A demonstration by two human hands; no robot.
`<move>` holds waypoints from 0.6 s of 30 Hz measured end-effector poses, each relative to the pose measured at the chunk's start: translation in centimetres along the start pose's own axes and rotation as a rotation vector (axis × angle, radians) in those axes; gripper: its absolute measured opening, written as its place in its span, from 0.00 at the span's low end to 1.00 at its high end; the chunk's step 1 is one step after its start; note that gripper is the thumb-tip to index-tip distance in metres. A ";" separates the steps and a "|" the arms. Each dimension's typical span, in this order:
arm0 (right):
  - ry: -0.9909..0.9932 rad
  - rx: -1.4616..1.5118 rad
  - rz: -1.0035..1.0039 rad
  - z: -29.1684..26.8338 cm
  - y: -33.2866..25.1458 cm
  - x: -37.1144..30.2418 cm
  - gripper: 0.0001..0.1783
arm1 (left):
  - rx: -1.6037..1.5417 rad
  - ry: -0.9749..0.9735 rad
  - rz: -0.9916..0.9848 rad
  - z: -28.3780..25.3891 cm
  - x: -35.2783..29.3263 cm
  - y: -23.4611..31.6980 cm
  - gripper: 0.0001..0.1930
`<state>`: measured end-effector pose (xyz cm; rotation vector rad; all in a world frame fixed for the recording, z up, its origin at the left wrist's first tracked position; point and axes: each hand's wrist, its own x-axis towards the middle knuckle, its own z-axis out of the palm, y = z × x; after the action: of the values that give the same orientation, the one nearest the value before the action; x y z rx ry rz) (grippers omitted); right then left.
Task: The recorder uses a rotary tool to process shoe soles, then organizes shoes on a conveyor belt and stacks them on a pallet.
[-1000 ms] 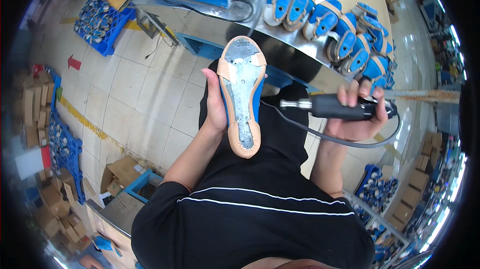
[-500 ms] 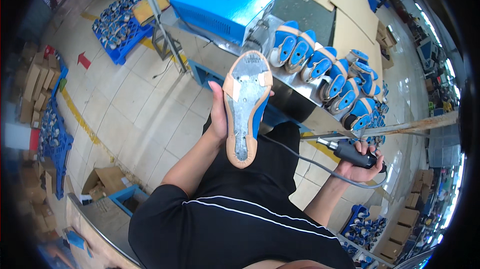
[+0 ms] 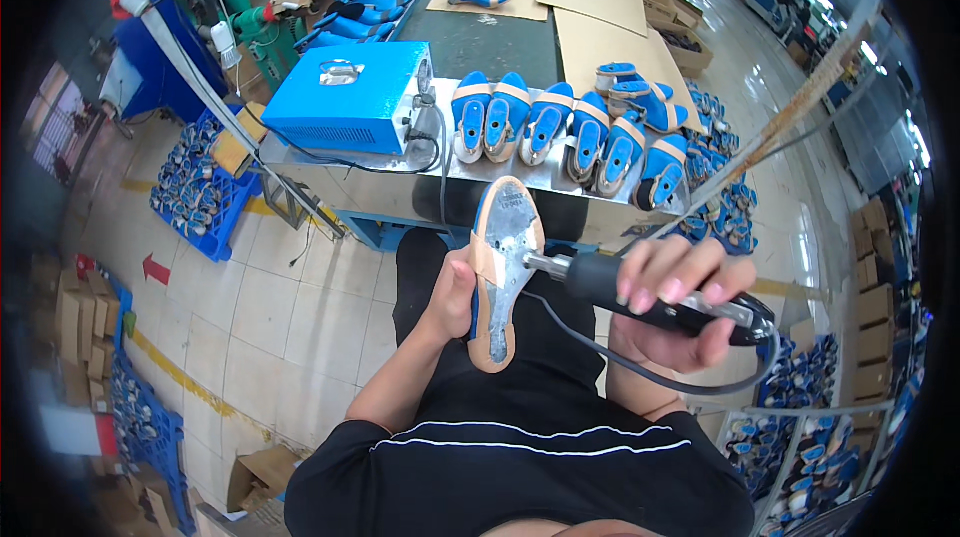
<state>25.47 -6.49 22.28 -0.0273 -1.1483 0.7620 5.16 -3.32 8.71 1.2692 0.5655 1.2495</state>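
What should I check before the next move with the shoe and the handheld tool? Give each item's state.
1. Left hand gripping the shoe: ok, held at its left edge.
2. Sole facing the camera: ok, toe end away from the body.
3. Right hand on the black tool: ok, wrapped around its body.
4. Metal tip touching the sole: cannot tell, they overlap in view.
5. Cord clear of the tip: ok, looping below the tool.
6. Tool running: cannot tell.
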 end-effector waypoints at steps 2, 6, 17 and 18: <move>-0.046 0.010 0.004 -0.1 0.6 -0.1 0.17 | 0.101 -0.071 0.004 0.0 -0.4 0.2 0.50; -0.041 -0.024 0.026 -0.3 -0.9 -0.1 0.15 | 0.160 -0.035 -0.019 0.6 -1.2 0.8 0.52; 0.075 0.066 -0.003 -2.3 -1.1 0.1 0.15 | 0.479 -0.172 -0.014 1.6 -1.0 1.2 0.53; 0.087 0.082 -0.021 -2.7 -1.1 0.0 0.15 | 0.496 -0.205 0.022 1.9 -0.6 1.2 0.53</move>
<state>28.25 -6.41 21.52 0.0197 -1.0328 0.7815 6.21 -4.81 10.21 1.7970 0.7400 1.0099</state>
